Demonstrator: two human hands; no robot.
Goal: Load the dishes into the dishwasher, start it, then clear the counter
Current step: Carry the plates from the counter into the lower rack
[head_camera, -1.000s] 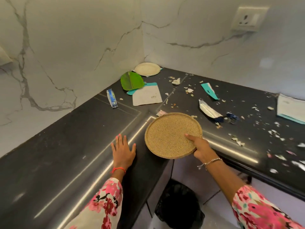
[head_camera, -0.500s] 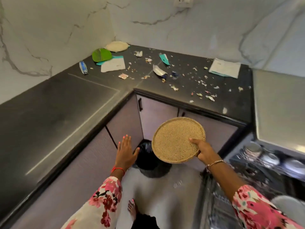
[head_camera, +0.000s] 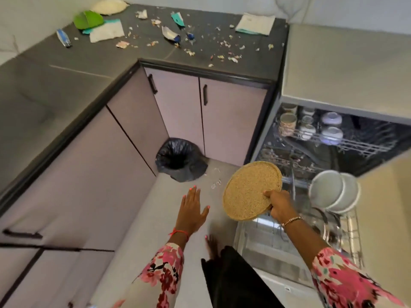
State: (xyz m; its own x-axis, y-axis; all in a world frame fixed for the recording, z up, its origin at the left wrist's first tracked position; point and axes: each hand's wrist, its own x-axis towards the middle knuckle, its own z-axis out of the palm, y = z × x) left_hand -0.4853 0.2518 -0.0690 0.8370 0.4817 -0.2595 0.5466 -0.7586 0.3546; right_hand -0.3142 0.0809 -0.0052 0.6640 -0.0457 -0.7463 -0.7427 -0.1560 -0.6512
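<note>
Cork-textured and apparently light and stiff, a round tan plate hangs above the open dishwasher's lower rack, pinched at its rim by the right hand, left hand spread empty

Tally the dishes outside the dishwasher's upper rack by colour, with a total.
Tan round plate, held in the right hand: 1
Green leaf-shaped dish, on the counter: 1
Cream plate, on the counter: 1
White bowls, in the lower rack: 2
Total: 5
</note>
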